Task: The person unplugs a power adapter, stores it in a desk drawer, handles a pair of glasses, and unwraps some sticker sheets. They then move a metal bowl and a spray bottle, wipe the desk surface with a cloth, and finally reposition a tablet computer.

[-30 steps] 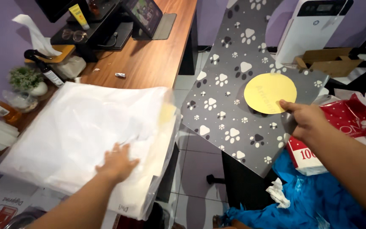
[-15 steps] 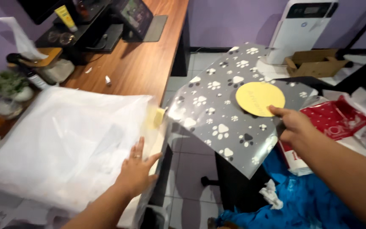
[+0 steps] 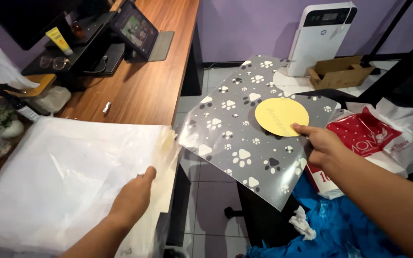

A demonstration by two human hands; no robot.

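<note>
While the right hand (image 3: 323, 145) pinches the grey paw-print mailer bag (image 3: 244, 138) beside its yellow sticker (image 3: 281, 116), the left hand (image 3: 132, 198) lies open, flat on the clear bag stack (image 3: 68, 177) on the counter (image 3: 144, 91); keep that pinch firm.

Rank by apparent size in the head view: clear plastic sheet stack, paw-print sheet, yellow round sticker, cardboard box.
1. clear plastic sheet stack, though nearest the camera
2. paw-print sheet
3. yellow round sticker and cardboard box: look alike, box is farther, so unranked
</note>
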